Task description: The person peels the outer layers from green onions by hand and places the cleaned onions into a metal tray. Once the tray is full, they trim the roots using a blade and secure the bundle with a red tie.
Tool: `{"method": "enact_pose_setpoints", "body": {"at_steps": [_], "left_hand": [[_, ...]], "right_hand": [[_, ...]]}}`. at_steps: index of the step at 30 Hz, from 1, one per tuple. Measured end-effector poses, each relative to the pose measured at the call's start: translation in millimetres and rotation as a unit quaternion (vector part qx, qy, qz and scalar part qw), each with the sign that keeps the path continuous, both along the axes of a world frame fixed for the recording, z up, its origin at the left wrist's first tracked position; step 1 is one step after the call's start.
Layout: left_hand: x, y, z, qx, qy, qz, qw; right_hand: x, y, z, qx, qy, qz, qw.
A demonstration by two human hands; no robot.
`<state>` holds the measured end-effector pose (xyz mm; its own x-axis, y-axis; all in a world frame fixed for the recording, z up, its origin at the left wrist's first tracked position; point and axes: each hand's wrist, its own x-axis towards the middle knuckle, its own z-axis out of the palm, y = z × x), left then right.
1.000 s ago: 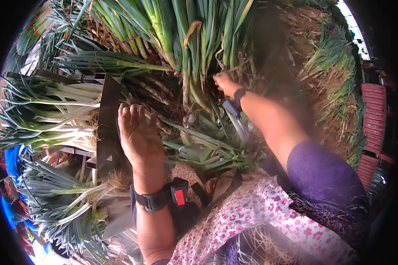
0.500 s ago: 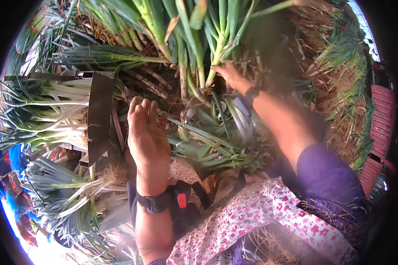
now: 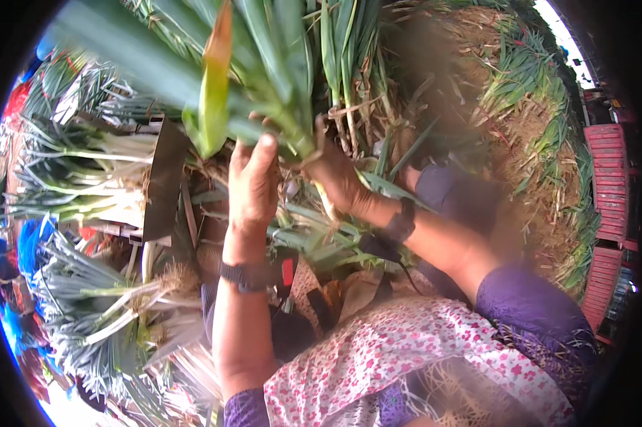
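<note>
Earthen ground (image 3: 506, 167) strewn with green plant scraps (image 3: 531, 92) runs along the right side, with red slatted panels (image 3: 609, 188) beyond it. At the left, white-stemmed onions (image 3: 86, 171) lie in a row, root ends close to a dark metal plate (image 3: 166, 185). In the middle, ahead of a floral apron (image 3: 385, 349), a big green onion (image 3: 287, 117) is held up, its leaves spreading up and leftward, partly blurred. The right hand (image 3: 335, 178) is wrapped around its lower stalk. The left hand (image 3: 253, 185) is at the leaves, thumb raised, fingers partly hidden; whether it grips them I cannot tell.
</note>
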<state>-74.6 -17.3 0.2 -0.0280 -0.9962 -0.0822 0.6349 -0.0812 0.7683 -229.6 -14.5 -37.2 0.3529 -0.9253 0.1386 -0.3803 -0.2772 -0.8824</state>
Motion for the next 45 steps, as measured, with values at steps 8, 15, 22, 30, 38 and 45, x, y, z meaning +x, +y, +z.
{"method": "enact_pose_setpoints", "body": {"at_steps": [8, 15, 22, 30, 38, 45], "left_hand": [[13.6, 47.4, -21.8, 0.073, 0.172, -0.039, 0.982], [6.6, 60.0, -20.1, 0.079, 0.078, 0.001, 0.994], [49.8, 37.8, -5.0, 0.029, 0.067, 0.035, 0.997], [47.5, 50.5, -25.8, -0.007, -0.003, 0.126, 0.992], [36.3, 48.6, 8.9, -0.04, 0.183, 0.041, 0.981], [38.2, 39.8, -11.4, 0.016, 0.187, -0.012, 0.982]], "right_hand": [[32.1, 50.4, 44.8, 0.2, -0.202, 0.019, 0.958], [13.6, 46.7, 21.6, -0.019, 0.049, -0.098, 0.994], [-134.1, 127.4, -126.9, 0.084, 0.411, 0.1, 0.902], [2.0, 64.4, 13.2, 0.04, 0.031, -0.011, 0.999], [42.2, 32.0, 49.4, 0.052, -0.104, 0.041, 0.992], [60.2, 42.4, 58.7, 0.089, -0.123, 0.116, 0.982]]}}
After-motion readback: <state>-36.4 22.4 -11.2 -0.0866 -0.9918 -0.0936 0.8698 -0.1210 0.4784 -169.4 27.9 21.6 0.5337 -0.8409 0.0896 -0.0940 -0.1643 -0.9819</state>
